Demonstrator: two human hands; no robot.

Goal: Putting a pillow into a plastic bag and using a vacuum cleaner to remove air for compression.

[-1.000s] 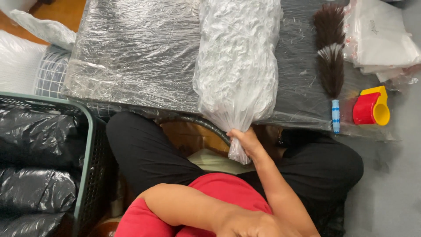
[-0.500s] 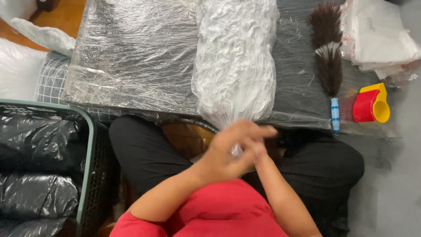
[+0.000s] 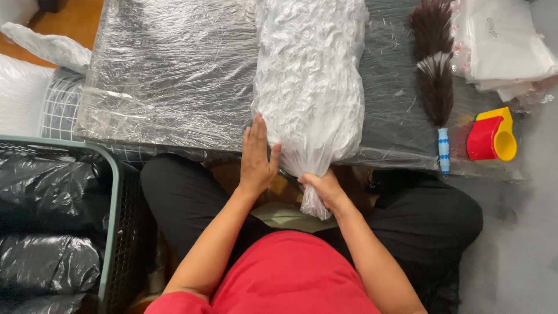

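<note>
Low table (image 3: 174, 75) wrapped in clear film, and one long crinkly white bag (image 3: 311, 87) lies across it, neck hanging off the near edge. Right hand (image 3: 324, 187) is fisted around the gathered neck, left hand (image 3: 256, 154) flat, fingers together against its side. I'd keep that neck pinched tight. One feather duster (image 3: 435, 81), one red-and-yellow tape dispenser (image 3: 493, 136).

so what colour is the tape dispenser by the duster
Red with a yellow part, in the head view: tape dispenser, beside the duster.

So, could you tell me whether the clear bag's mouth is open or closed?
Closed: the right hand grips the bag at its gathered neck.
</note>
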